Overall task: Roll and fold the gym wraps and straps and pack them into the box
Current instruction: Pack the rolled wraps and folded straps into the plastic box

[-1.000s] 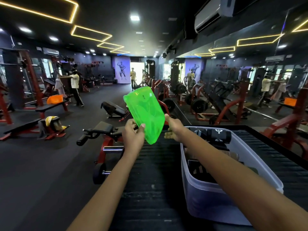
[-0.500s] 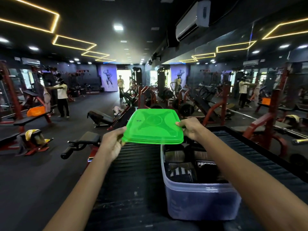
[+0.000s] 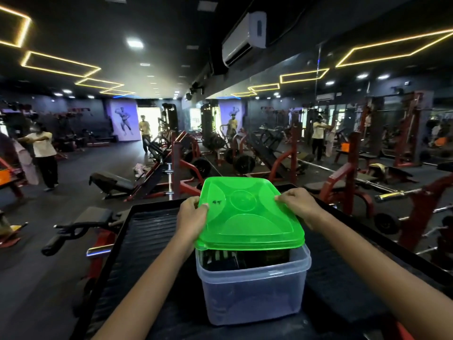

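A translucent plastic box (image 3: 253,293) stands on a black ribbed platform (image 3: 149,231). Dark rolled wraps and straps (image 3: 235,258) fill it, seen through the gap under the lid. A bright green lid (image 3: 247,212) lies over the box, tilted, its near edge raised above the front rim. My left hand (image 3: 192,215) grips the lid's left edge. My right hand (image 3: 297,204) grips its right edge near the far corner.
The platform has a raised black rim (image 3: 117,244). Red and black gym machines and benches (image 3: 186,155) stand beyond it and to the right. A black handle bar (image 3: 68,235) juts out at left. Several people stand further back on the dark floor.
The green lid swung from upright to flat and came down over the box. Both hands kept hold of its edges. The box now sits nearer the middle of view.
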### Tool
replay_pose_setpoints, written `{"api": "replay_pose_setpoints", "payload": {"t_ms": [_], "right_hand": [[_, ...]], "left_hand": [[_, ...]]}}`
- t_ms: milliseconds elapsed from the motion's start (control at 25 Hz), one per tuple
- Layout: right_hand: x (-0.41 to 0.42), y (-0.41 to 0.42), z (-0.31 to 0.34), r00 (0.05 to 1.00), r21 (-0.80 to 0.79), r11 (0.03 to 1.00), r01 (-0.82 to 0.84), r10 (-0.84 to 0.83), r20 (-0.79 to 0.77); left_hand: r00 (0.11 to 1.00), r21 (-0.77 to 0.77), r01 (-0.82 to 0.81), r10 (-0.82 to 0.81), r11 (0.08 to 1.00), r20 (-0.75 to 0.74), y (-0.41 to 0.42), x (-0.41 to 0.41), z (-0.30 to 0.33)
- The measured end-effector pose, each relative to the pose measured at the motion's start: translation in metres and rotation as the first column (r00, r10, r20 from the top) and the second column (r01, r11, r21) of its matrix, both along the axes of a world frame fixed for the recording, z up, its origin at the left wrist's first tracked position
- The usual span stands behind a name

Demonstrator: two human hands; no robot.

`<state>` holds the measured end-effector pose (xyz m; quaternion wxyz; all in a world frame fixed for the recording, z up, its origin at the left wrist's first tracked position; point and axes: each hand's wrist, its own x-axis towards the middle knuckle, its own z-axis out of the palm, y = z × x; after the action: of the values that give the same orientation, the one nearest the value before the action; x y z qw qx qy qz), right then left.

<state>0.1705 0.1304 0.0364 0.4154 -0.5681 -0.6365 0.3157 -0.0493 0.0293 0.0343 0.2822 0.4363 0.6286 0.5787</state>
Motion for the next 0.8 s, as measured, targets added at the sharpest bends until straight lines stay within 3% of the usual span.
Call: {"api": "replay_pose_setpoints", "payload": {"t_ms": [120,280,360,560,800], "right_hand": [[0.007,-0.023,0.003,0.964,0.097,0.994,0.047,-0.071,0.256],[0.007,-0.039,-0.007,0.923,0.059,0.998,0.038,-0.058,0.381],[0.006,-0.042,-0.015,0.894,0.082,0.996,0.03,-0.063,0.444],[-0.002,-0.045,-0.01,0.853,0.12,0.993,0.0,-0.062,0.518],[-0.008,-0.049,-0.004,0.817,0.159,0.987,0.008,-0.098,0.568]], "left_hand": [[0.989,0.021,0.019,-0.016,1.0,-0.148,-0.012,0.012,-0.007],[0.989,0.019,0.071,-0.067,0.997,-0.135,-0.023,0.008,-0.02],[0.975,-0.008,0.082,-0.082,0.997,-0.206,-0.027,0.01,-0.025],[0.911,-0.054,0.046,-0.064,0.998,-0.408,-0.024,0.011,-0.02],[0.905,-0.059,0.037,-0.059,0.998,-0.421,-0.012,0.005,-0.021]]}}
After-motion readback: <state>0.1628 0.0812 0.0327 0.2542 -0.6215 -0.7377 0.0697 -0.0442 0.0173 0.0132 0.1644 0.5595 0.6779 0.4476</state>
